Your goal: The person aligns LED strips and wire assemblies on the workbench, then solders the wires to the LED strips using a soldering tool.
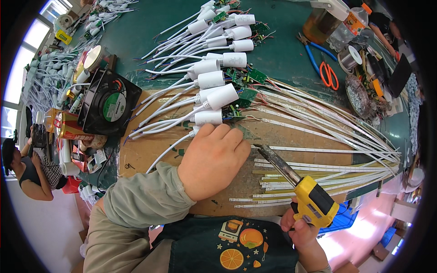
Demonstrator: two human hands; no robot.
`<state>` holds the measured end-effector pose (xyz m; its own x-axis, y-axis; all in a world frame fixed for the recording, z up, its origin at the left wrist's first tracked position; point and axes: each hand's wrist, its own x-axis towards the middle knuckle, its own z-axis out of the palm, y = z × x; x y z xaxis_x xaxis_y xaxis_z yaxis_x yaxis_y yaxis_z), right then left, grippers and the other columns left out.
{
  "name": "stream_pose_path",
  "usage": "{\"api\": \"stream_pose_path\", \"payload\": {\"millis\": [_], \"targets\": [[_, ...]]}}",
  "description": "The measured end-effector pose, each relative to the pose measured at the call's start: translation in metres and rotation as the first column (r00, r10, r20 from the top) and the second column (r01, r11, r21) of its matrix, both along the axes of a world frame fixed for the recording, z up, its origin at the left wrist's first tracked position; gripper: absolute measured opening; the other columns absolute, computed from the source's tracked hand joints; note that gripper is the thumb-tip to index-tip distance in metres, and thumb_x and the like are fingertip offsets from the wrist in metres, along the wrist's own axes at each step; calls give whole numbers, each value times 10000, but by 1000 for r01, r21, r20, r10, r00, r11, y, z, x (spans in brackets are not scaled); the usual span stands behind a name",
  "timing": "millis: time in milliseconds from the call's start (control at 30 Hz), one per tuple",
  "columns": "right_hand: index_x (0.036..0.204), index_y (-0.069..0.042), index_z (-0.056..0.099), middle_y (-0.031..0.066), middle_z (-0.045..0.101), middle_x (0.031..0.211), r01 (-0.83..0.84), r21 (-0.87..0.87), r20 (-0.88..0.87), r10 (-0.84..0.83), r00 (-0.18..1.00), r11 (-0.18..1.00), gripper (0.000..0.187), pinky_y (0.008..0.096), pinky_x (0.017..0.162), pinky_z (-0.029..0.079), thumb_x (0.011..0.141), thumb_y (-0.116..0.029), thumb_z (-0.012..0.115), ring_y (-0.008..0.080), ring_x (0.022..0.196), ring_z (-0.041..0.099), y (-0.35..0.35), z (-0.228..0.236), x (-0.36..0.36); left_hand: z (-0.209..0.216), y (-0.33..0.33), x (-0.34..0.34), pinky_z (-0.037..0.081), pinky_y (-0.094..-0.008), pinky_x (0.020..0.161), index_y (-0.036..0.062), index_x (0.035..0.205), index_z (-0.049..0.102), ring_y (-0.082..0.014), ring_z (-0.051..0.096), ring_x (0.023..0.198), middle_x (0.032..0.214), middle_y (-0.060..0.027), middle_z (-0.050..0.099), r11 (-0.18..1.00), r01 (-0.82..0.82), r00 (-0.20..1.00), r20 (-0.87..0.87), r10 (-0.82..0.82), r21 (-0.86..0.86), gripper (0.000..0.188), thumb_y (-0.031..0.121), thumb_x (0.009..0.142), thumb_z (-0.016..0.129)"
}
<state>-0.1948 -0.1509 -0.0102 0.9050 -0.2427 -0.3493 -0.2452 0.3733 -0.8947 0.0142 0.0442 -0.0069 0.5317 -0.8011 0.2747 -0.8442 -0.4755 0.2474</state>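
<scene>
My right hand [301, 231] is wrapped round the grip of a yellow-and-black soldering gun [315, 202]. Its long metal barrel slants up and left, with the dark tip close to the fingers of my left hand [214, 157]. Those fingers are pinched together, and what they hold is hidden beneath them. Just beyond the left knuckles lies a white cylindrical socket [208, 117] with a green circuit board [233, 113] at its end. A white cable [169, 152] runs out from under that hand. Near the tip lies the end of a thin LED strip [309, 149]; contact cannot be told.
Wired sockets [214, 81] lie in a row beyond my hands; loose strips [282, 186] lie at right. A black fan [109, 102] stands left. Blue-handled pliers [314, 54], orange scissors [328, 76] and a wire spool [349, 58] lie far right. A person [34, 170] sits far left.
</scene>
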Motion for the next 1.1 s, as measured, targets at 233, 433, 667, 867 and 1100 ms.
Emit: {"api": "stream_pose_path", "payload": {"millis": [233,433,667,867,1100], "targets": [[1215,31,464,58,516,676,-15,42,12,15,1000,999,595,266,482,429,775,-285,709,134,541,483,-5,-1,-4,1,0,0,389,-344,686,72,865,608,-211,516,770,815,-40,504,1000,1,1000,-3,-1,13,214,102,657,650],[1221,34,454,58,477,631,-12,-7,1,12,1000,1000,648,272,467,409,770,-328,745,142,520,468,-2,-1,-4,1,0,0,391,-344,689,74,866,609,-212,517,772,816,-40,506,1000,-2,1000,-3,2,16,218,102,654,653],[1183,33,464,65,488,639,-11,-19,-28,11,1000,1000,615,275,471,414,768,-324,744,148,529,475,-2,-1,-3,1,0,1,391,-342,683,76,856,606,-211,518,763,807,-39,506,1000,0,1000,-2,0,8,211,103,653,655],[1170,35,465,64,484,634,10,-35,-23,-11,1000,999,613,272,465,410,767,-334,742,149,523,473,0,-2,-3,1,0,1,393,-342,677,79,849,604,-210,521,760,802,-38,507,1000,1,1000,-10,-1,5,204,101,652,656],[1161,32,458,61,475,624,-22,-20,-17,22,1000,1000,601,275,468,410,770,-330,735,148,517,469,-4,-2,-3,-1,0,1,395,-342,674,80,853,614,-210,524,752,796,-38,511,1000,-10,1000,3,10,-24,192,92,666,655]]}}
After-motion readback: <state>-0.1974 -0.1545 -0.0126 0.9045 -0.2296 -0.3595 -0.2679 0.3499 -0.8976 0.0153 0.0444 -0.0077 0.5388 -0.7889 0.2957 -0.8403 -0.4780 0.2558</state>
